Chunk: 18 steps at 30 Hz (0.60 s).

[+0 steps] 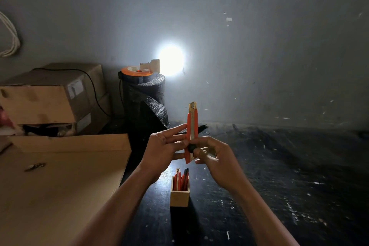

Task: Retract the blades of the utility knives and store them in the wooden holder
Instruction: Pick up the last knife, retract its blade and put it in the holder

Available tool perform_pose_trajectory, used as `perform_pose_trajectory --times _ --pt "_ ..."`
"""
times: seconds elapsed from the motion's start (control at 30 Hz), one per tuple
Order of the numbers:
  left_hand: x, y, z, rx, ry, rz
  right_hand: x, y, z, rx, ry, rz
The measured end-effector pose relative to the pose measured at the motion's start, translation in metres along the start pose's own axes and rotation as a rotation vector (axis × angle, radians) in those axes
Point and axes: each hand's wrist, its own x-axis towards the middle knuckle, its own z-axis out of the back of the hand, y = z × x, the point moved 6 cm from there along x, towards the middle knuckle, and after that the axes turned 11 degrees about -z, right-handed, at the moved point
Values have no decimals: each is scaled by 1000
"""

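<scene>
We find one orange utility knife (192,134) held upright above the dark tabletop (279,166), nose toward the wall. Our left hand (163,149) steadies the knife body from the side, fingers largely extended against it rather than wrapped round. Our right hand (211,153) is closed on the lower part of the knife, thumb at the black slider knob (191,147). No bare blade is evident past the metal tip, though the dim light prevents certainty.

The wooden holder (179,192) stands directly below the hands and already contains other knives (181,179).

In our judgement, the step in hand is confirming retraction. We advise drawing the knob fully toward the butt until it stops, keeping the left fingers clear of the nose, then lowering the knife vertically into free space in the holder without jostling its contents.
</scene>
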Motion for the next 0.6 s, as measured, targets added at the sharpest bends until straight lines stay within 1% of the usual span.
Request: perform_pose_trajectory --times 0.1,0.17,0.33,0.43,0.6 --pt "0 1 2 15 -5 -3 -2 3 0 0 29 -3" --pt "-1 0 2 19 -5 -13 -3 6 1 26 19 6" --pt "-2 2 2 17 24 -14 2 10 8 88 -86 -14" --pt "-7 5 0 20 57 -9 11 13 14 69 -119 -29" --pt "-8 10 1 31 67 -14 27 15 14 -12 -98 -46"
